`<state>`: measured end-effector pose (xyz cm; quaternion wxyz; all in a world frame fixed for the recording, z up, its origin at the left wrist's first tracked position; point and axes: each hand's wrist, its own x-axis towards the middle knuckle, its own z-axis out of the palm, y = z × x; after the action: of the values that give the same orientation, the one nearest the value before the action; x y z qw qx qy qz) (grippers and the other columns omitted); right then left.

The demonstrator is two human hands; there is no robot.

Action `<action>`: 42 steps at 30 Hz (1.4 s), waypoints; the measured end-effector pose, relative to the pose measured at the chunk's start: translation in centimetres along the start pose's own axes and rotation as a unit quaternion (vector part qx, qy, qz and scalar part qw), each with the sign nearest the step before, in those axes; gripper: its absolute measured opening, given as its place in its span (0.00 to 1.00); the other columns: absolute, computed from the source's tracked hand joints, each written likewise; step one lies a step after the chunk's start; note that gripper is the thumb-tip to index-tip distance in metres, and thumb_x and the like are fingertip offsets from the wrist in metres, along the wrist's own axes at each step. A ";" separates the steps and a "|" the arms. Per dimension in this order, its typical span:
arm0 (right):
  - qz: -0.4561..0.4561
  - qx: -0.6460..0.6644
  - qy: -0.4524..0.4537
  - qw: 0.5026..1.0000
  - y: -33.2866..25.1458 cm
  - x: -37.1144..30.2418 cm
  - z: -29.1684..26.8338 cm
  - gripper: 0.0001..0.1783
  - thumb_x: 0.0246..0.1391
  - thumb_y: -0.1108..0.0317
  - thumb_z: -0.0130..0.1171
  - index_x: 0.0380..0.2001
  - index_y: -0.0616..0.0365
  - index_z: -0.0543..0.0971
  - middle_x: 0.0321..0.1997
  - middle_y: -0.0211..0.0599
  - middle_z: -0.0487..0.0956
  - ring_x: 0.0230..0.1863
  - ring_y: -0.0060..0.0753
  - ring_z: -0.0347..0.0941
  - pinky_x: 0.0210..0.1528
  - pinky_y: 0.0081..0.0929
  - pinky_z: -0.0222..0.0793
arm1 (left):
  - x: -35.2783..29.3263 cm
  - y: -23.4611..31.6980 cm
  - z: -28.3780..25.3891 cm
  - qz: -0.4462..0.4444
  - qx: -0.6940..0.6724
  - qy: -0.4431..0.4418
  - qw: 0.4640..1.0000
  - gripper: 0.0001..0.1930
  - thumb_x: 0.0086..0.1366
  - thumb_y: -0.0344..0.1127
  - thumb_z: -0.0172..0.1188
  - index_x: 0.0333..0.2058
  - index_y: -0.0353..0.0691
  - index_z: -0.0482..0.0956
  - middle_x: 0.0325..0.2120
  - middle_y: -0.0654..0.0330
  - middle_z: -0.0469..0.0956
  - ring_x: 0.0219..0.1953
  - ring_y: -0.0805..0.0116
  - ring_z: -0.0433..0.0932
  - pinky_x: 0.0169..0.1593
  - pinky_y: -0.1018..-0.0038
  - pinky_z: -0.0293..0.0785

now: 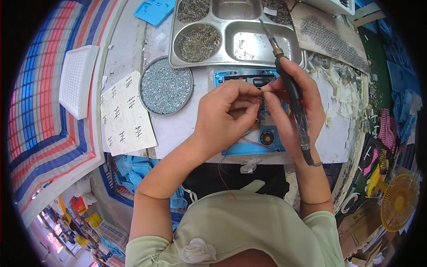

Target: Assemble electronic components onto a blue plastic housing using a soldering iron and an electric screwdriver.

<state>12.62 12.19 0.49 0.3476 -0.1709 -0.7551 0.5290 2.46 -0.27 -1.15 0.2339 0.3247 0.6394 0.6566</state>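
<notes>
A blue plastic housing (249, 149) with electronics inside lies in front of me, partly covered by my hands. A round dark speaker (267, 138) sits in its near part, and thin red wires trail from it over the table edge. My left hand (218, 115) is closed above the housing, thumb and fingers pinched on something too small to make out. My right hand (315, 104) holds a black soldering iron (291, 86), its tip pointing up and away over the tray. The right thumb and a finger meet the left fingertips over the housing.
Beyond the housing stands a metal compartment tray (218, 63) with small springs. To the left are a round dish of screws (167, 86) and a handwritten sheet (126, 115). White plastic parts (336, 89) lie to the right, near a board (331, 33) of small metal pieces. A yellow fan (399, 202) stands lower right.
</notes>
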 end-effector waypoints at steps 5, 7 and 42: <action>0.027 0.045 0.020 0.998 0.2 -0.4 0.3 0.32 0.50 0.84 0.65 0.60 0.56 0.77 0.40 0.34 0.78 0.40 0.24 0.80 0.46 0.22 0.77 | 0.1 0.4 -0.9 0.006 0.073 -0.028 0.997 0.04 0.64 0.22 0.65 0.38 0.31 0.83 0.35 0.58 0.84 0.38 0.73 0.83 0.41 0.78 0.80; 0.020 0.039 0.021 0.999 0.2 -0.5 0.2 0.32 0.50 0.85 0.65 0.60 0.58 0.77 0.40 0.34 0.78 0.39 0.25 0.79 0.45 0.22 0.77 | 0.2 0.0 -1.0 -0.033 0.024 -0.005 0.999 0.04 0.62 0.24 0.68 0.36 0.33 0.84 0.32 0.57 0.84 0.33 0.71 0.85 0.35 0.78 0.80; -0.143 -0.112 -0.168 0.969 0.0 -2.1 -6.1 0.15 0.50 0.73 0.68 0.40 0.65 0.76 0.22 0.37 0.72 0.22 0.31 0.67 0.25 0.25 0.60 | 1.6 -0.1 -1.6 0.114 0.305 -0.018 0.945 0.04 0.54 0.25 0.66 0.27 0.34 0.79 0.31 0.58 0.72 0.27 0.67 0.75 0.30 0.75 0.73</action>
<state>18.36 15.05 0.95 0.2670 -0.0076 -0.8735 0.4070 0.23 -0.19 -0.98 0.0586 0.4629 0.7636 0.4464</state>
